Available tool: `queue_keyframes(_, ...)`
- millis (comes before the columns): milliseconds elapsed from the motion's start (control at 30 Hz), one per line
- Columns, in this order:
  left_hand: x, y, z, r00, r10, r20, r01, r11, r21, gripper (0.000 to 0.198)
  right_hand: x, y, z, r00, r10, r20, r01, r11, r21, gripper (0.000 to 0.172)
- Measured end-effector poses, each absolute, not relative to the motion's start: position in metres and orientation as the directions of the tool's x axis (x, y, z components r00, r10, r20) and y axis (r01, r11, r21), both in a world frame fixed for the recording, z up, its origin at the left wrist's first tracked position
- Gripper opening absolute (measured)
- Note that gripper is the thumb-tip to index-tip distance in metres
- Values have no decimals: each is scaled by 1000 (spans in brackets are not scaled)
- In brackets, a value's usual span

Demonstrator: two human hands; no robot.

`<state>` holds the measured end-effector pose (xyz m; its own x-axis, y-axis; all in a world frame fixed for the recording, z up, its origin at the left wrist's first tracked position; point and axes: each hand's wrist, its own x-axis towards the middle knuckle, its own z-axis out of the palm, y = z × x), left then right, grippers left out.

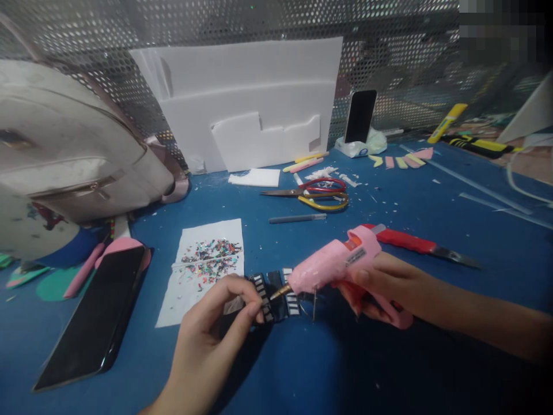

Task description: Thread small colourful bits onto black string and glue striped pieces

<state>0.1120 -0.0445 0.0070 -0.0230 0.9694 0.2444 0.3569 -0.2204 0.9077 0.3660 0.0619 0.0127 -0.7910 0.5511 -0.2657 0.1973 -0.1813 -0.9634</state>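
In my right hand [367, 288] is a pink hot glue gun [324, 265], its handle wrapped by my fingers. Its metal nozzle points left and down, at a small black piece with white stripes [276, 297]. My left hand [224, 323] pinches the left end of that striped piece between thumb and fingers, just above the blue table. Whether the nozzle touches the piece I cannot tell. Behind my left hand lies a white paper sheet [173, 300] with colourful glitter flakes [211, 256] scattered on it.
Scissors [302, 193], a grey pen [298, 219] and a red-handled knife [410, 241] lie beyond my hands. A large tablet-like phone [93, 317] and a pale backpack [86, 150] are at left. White foam boards [250, 75] and a propped phone [361, 116] stand at the back.
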Motion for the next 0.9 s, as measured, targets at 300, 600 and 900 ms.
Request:
queue_keyframes(300,111,-46,6,-31,973,230,357,-204,912,15,369,57,13,-720,588,-369,338,-167,-926,54)
queue_keyframes(600,113,-44,8,-29,973,230,354,-206,913,15,368,55,12,-697,602,-389,377,-153,-913,59)
queue_keyframes(900,111,-46,7,-25,974,223,351,-201,915,14,368,55,9,-707,600,-375,385,-118,-915,60)
